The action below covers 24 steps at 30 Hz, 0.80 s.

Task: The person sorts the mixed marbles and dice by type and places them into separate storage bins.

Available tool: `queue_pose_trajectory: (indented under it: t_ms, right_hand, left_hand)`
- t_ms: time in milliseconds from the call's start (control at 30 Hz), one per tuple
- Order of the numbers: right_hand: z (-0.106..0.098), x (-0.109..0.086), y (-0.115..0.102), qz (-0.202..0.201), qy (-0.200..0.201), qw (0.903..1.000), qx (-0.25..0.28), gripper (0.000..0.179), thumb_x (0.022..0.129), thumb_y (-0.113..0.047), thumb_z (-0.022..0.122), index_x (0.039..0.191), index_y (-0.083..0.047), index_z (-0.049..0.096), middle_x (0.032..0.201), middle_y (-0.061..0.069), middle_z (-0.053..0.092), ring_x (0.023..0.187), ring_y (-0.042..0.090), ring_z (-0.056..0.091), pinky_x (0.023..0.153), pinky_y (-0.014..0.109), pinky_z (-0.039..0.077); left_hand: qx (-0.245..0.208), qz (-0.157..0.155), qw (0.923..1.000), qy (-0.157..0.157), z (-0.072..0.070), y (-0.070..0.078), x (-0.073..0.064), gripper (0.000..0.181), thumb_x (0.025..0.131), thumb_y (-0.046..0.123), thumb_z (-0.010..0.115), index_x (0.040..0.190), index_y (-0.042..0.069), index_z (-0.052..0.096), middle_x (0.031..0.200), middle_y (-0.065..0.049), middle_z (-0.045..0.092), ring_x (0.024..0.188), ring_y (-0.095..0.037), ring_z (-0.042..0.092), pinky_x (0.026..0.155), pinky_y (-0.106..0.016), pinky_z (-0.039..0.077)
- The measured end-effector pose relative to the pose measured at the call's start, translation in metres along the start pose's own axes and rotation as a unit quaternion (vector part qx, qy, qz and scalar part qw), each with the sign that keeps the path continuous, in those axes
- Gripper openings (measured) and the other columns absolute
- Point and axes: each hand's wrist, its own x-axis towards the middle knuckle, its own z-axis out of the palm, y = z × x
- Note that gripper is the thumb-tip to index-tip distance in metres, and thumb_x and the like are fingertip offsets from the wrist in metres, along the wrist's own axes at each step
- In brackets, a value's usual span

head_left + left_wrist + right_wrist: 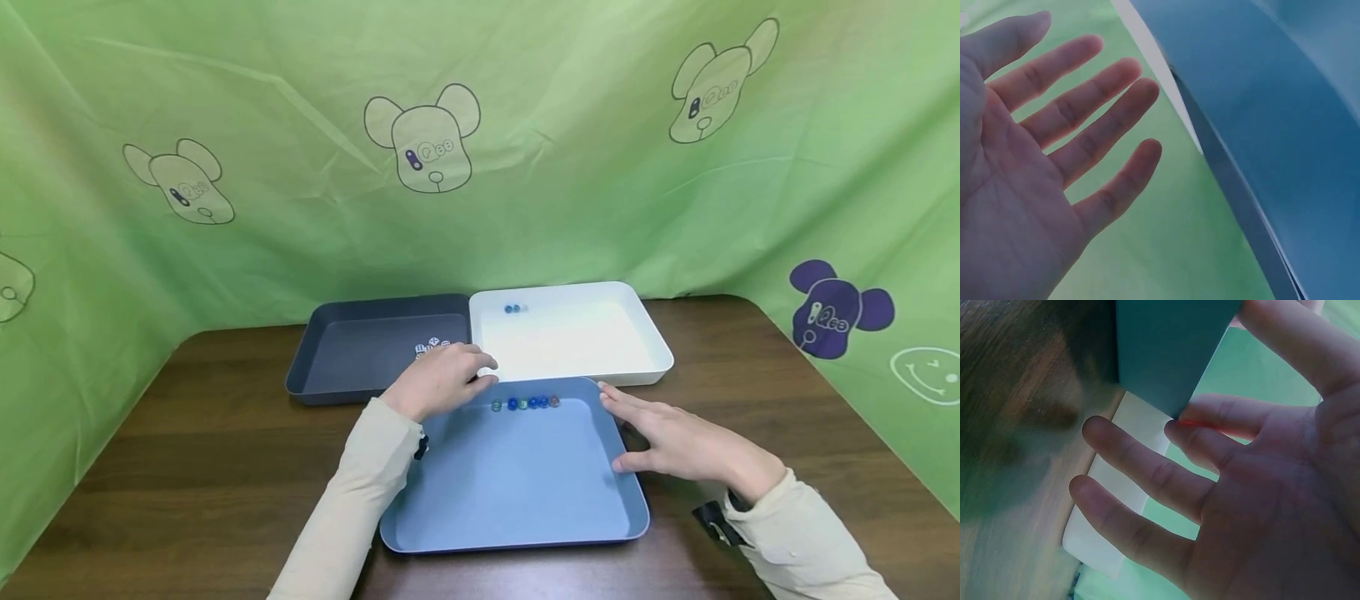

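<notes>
A blue tray (525, 483) lies nearest, with several glass marbles (533, 402) lined up along its far side, mostly blue and green with one orange-brown. My left hand (435, 379) is over its far left corner, holding nothing; the left wrist view shows the fingers spread apart. At the right side is my right hand (678, 442), fingers extended, fingertips right at the far right corner and thumb at the right rim. In the right wrist view the index fingertip meets the tray wall (1166, 356), and the palm holds nothing.
Behind, a dark grey tray (360, 350) holds several white dice (431, 343), partly hidden by my left hand. Beside it a white tray (577, 333) has a few small marbles (512, 309) near its far left corner. Green printed cloth (562, 208) surrounds the wooden table (225, 442).
</notes>
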Motion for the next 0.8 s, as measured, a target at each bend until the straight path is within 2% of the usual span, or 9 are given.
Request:
queue_pose_trajectory:
  t_ms: [333, 567, 800]
  right_hand:
    - [-0.004, 0.000, 0.002, 0.000, 0.003, 1.0000, -0.006, 0.085, 0.090, -0.037, 0.077, 0.147, 0.014, 0.040, 0.157, 0.030, 0.031, 0.138, 0.050, 0.039, 0.104, 0.061, 0.038]
    - [-0.004, 0.005, 0.000, -0.002, -0.002, 1.0000, -0.004, 0.085, 0.090, -0.037, 0.077, 0.148, 0.013, 0.040, 0.158, 0.030, 0.030, 0.138, 0.049, 0.039, 0.105, 0.060, 0.037]
    - [0.000, 0.002, 0.002, -0.005, -0.001, 1.0000, -0.006, 0.085, 0.090, -0.038, 0.077, 0.147, 0.014, 0.041, 0.157, 0.031, 0.032, 0.137, 0.051, 0.040, 0.104, 0.061, 0.038]
  left_hand:
    - [0.017, 0.017, 0.9993, 0.028, -0.007, 0.010, -0.003, 0.027, 0.103, 0.023, 0.062, 0.122, 0.008, 0.074, 0.117, -0.005, 0.072, 0.102, -0.019, 0.070, 0.089, -0.035, 0.053]
    - [0.013, 0.013, 0.9997, 0.013, -0.008, 0.010, -0.006, 0.026, 0.104, 0.023, 0.061, 0.120, 0.007, 0.075, 0.113, -0.005, 0.073, 0.100, -0.018, 0.070, 0.091, -0.035, 0.053]
    - [-0.003, 0.009, 1.0000, -0.001, -0.003, 0.011, -0.009, 0.021, 0.103, 0.021, 0.062, 0.114, 0.010, 0.077, 0.105, 0.000, 0.074, 0.088, -0.011, 0.068, 0.082, -0.031, 0.053]
